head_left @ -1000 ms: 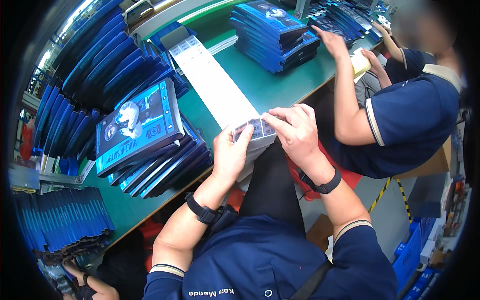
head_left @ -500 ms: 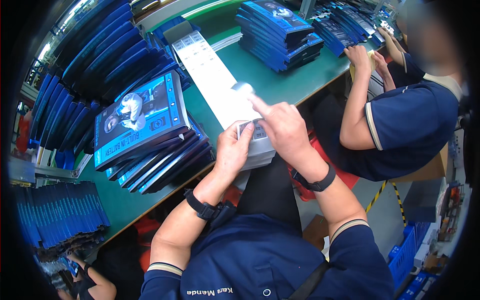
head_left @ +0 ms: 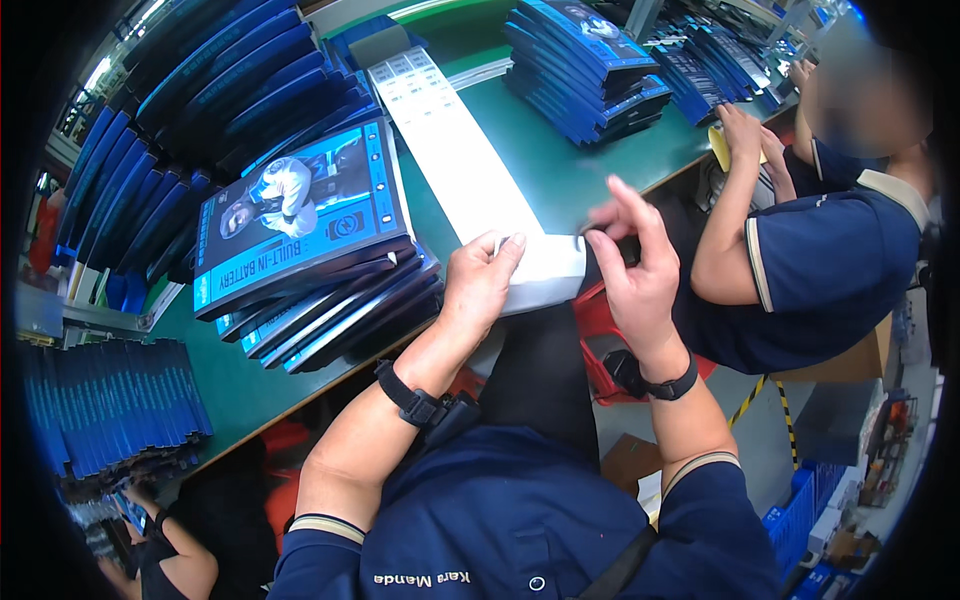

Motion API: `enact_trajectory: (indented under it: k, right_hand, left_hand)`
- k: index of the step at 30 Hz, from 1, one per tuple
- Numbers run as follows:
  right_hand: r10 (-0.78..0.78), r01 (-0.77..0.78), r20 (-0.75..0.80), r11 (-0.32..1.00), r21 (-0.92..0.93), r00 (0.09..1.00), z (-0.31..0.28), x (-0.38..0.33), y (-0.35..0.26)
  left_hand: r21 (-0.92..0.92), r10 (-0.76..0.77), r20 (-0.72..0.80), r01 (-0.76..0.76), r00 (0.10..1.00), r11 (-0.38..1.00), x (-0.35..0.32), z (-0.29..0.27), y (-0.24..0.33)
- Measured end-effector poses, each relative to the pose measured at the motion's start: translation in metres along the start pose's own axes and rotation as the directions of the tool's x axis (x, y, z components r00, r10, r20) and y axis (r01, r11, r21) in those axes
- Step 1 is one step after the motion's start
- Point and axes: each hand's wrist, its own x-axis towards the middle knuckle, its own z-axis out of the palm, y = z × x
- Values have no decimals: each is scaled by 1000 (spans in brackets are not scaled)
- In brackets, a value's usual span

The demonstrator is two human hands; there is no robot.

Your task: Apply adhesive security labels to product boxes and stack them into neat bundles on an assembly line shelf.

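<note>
A long white strip of labels (head_left: 490,180) runs across the green table towards me and folds down over the near edge. Small grey printed labels show at its far end; its middle is washed out by glare. My left hand (head_left: 483,280) pinches the strip's near end between thumb and fingers. Just right of the strip's end, my right hand (head_left: 640,265) is raised with thumb and fingers apart. Its fingertips are slightly blurred, and no object can be made out in it. Left of the strip lies a stack of blue-and-black flat boxes (head_left: 300,215).
More boxes (head_left: 585,70) are stacked at the far side, with rows of dark blue boxes (head_left: 240,90) at the back left and lower left (head_left: 115,405). A co-worker (head_left: 800,230) sits close on my right, hands around a yellow item (head_left: 720,148). A red stool (head_left: 610,365) stands below.
My right hand has drawn back from the strip to the right, and its fingers have spread. The grey labels at the near end no longer show; plain white faces up. My left hand keeps hold.
</note>
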Motion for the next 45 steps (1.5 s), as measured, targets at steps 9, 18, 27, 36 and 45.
enact_trajectory:
  k: [9,18,27,36,45]
  right_hand:
    - [-122,122,538,992,34,834,22,34,-18]
    - [94,-168,143,695,699,985,19,90,-79]
    - [127,-282,265,650,705,956,63,99,-105]
    - [56,-216,267,752,623,962,73,101,-103]
    - [69,-226,277,778,587,958,76,98,-101]
  left_hand:
    - [382,224,48,-225,973,896,-12,0,-14]
    - [448,122,536,-405,835,797,-48,-31,46]
    - [554,197,658,-645,726,527,-118,-89,207]
    - [787,485,430,-580,761,211,-75,-122,237]
    - [791,349,529,-599,774,128,-51,-127,228]
